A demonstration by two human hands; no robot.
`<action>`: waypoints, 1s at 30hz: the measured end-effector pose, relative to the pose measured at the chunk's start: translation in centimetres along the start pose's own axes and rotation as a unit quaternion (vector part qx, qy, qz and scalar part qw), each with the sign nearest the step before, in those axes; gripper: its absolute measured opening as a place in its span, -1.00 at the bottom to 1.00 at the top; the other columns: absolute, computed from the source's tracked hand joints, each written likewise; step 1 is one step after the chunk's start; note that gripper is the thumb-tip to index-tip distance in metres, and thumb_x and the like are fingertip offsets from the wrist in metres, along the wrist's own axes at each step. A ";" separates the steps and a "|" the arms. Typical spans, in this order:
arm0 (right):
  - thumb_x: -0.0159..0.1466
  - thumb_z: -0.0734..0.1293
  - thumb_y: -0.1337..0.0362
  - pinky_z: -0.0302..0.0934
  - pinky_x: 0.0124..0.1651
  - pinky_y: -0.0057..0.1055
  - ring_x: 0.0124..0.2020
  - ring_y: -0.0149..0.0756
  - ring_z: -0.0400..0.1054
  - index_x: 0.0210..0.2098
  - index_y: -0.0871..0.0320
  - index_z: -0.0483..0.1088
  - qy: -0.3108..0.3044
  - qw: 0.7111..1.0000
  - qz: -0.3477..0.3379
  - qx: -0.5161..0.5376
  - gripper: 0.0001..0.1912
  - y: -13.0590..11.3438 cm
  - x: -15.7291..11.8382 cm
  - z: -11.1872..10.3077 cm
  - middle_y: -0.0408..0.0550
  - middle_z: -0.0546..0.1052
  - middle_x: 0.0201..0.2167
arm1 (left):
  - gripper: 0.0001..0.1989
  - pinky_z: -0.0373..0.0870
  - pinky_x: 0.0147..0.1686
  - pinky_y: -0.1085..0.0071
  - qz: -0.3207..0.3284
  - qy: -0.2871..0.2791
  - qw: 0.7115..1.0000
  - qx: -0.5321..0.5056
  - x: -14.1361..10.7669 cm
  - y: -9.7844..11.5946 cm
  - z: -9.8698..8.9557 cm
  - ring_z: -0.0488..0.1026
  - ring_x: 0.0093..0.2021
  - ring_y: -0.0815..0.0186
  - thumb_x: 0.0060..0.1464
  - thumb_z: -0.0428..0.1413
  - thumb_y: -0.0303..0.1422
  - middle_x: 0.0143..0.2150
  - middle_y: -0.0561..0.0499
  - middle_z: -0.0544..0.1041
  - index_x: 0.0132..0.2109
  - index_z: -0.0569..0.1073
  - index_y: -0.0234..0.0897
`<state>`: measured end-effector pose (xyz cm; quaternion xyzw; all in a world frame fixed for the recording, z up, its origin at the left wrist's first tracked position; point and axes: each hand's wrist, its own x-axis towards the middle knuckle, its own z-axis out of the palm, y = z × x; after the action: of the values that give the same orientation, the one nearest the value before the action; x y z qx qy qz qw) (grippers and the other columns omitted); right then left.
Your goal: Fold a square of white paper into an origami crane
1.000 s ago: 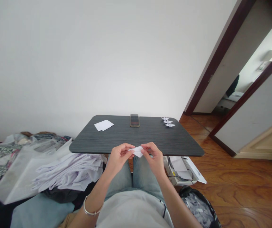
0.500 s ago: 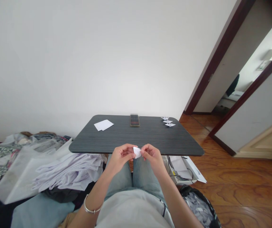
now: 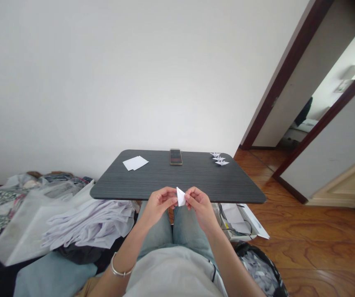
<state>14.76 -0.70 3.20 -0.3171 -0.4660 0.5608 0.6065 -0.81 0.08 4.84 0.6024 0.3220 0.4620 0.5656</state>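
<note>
Left hand (image 3: 160, 202) and right hand (image 3: 199, 205) raised just over the near edge of a dark wood-grain table (image 3: 196, 179), well above a lap in pale blue jeans (image 3: 155, 231). Between them, a small piece of folded white paper (image 3: 181, 196), held in the air and not touching the table, narrow and pointed, its tip up. Fingers (image 3: 169, 197) of both hands curled inward and grasping it in a pinch at the lower part, neither released nor tightly clenched; exactly which fingertips touch the paper, hidden behind the knuckles.

For a narrow fold like this, best to keep the pinch light and even, with thumbs and forefingers close to the crease. Layers aligned at the point, edges matched before any pressure, then one firm run of a fingertip along the fold. Elbows low, wrists steady, paper clear of the knees.

Farther along the table, two overlapping white paper sheets (image 3: 136, 163), a small dark upright rectangular object (image 3: 175, 156) of unclear kind, and a row of three small paper cranes (image 3: 219, 159). Silver bangle (image 3: 118, 269) on the left wrist. To the left, a heap of white fabric (image 3: 87, 225).
</note>
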 end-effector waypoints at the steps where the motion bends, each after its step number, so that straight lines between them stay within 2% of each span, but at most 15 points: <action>1: 0.07 0.39 0.24 0.01 -0.60 -0.58 -0.62 -0.50 0.13 -0.52 0.18 0.32 0.003 1.000 0.001 0.002 -0.83 0.0 0.0 0.0 -0.22 0.31 -0.64 | -0.74 0.31 -0.44 0.49 -0.001 -0.004 1.000 -0.001 0.0 0.0 0.0 0.40 -0.41 0.37 -0.05 0.16 -0.31 -0.40 -0.01 0.49 -0.18 0.45 -0.34; 9: 0.06 0.40 0.23 0.03 -0.61 -0.58 -0.64 -0.50 0.15 -0.51 0.17 0.32 0.011 1.000 0.011 0.019 -0.82 0.1 0.0 0.0 -0.22 0.33 -0.66 | -0.75 0.31 -0.41 0.47 -0.003 -0.022 1.000 -0.005 -0.1 0.2 0.0 0.39 -0.42 0.39 0.00 0.13 -0.33 -0.40 -0.01 0.46 -0.16 0.42 -0.35; 22: 0.05 0.39 0.19 0.07 -0.62 -0.56 -0.64 -0.48 0.16 -0.52 0.17 0.32 0.027 1.000 -0.001 -0.013 -0.79 0.1 0.0 0.2 -0.22 0.33 -0.66 | -0.74 0.33 -0.39 0.45 -0.002 -0.003 1.000 0.019 -0.3 0.3 0.3 0.40 -0.41 0.37 0.01 0.09 -0.31 -0.40 -0.02 0.46 -0.15 0.40 -0.36; 25: 0.05 0.39 0.19 0.09 -0.62 -0.56 -0.63 -0.47 0.17 -0.51 0.16 0.32 0.030 0.999 -0.007 -0.023 -0.80 0.1 -0.1 0.5 -0.21 0.33 -0.65 | -0.79 0.32 -0.39 0.46 0.008 0.016 0.999 0.035 -0.3 0.3 0.5 0.39 -0.41 0.37 -0.01 0.10 -0.33 -0.39 -0.01 0.47 -0.21 0.39 -0.34; 30: 0.05 0.39 0.23 0.10 -0.60 -0.57 -0.60 -0.46 0.20 -0.48 0.14 0.31 0.031 0.999 -0.029 -0.028 -0.83 0.1 -0.3 0.8 -0.22 0.33 -0.63 | -0.91 0.27 -0.44 0.51 0.038 0.053 0.992 0.103 -0.4 0.3 0.7 0.34 -0.46 0.42 -0.01 0.07 -0.39 -0.49 0.07 0.39 -0.39 0.34 -0.33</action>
<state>14.05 -1.07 3.36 -0.3375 -0.4720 0.5195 0.6273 -0.38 -0.62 5.09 0.6440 0.3747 0.4788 0.4643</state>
